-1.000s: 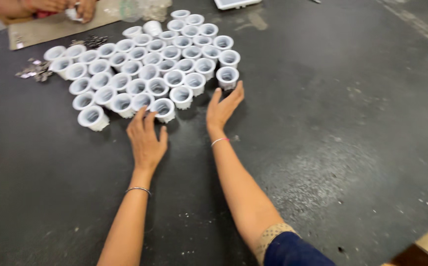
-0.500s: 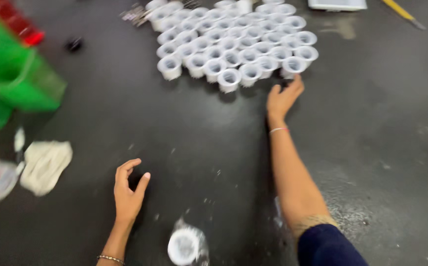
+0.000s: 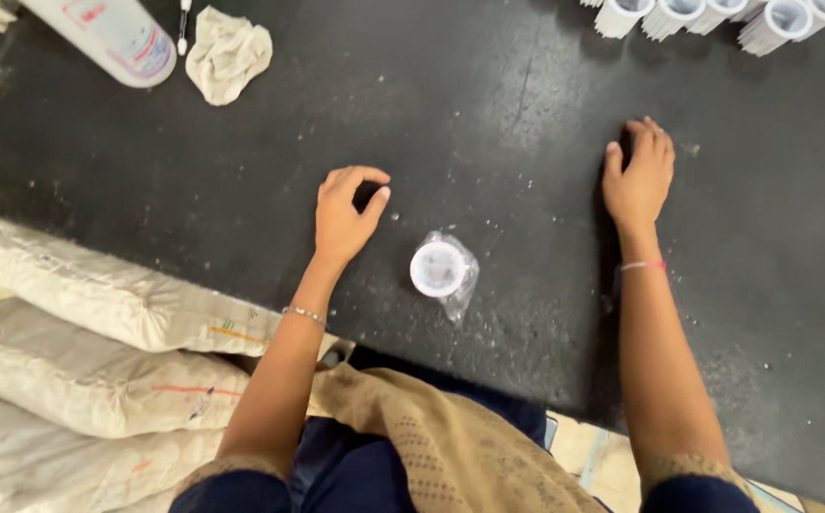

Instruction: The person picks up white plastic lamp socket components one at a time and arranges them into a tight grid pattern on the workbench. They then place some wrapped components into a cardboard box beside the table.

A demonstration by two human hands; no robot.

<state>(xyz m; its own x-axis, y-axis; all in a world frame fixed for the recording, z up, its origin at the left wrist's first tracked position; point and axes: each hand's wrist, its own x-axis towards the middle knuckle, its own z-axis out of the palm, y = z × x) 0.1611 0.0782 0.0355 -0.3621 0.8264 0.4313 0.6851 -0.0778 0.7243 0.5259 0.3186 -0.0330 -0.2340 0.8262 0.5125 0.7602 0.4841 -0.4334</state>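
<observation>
Basically the wrapped white roll (image 3: 442,270) sat lower-right of the curled, empty left hand (image 3: 344,215), nearer than the flat, empty right hand (image 3: 639,177).

Labelled white bottle (image 3: 108,36), stacked sacks (image 3: 80,351)

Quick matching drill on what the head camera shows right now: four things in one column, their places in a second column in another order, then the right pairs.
Things:
1. crumpled cloth
2. small white cup in clear wrap
3. stacked sacks
4. row of white cups

Places:
A. below the table's near edge, at left
B. top edge of the view, at right
C. on the dark table between the left hand and right hand
D. far left of the table, beside a white cylinder

Pairs: 1-D, 2-C, 3-A, 4-B
</observation>
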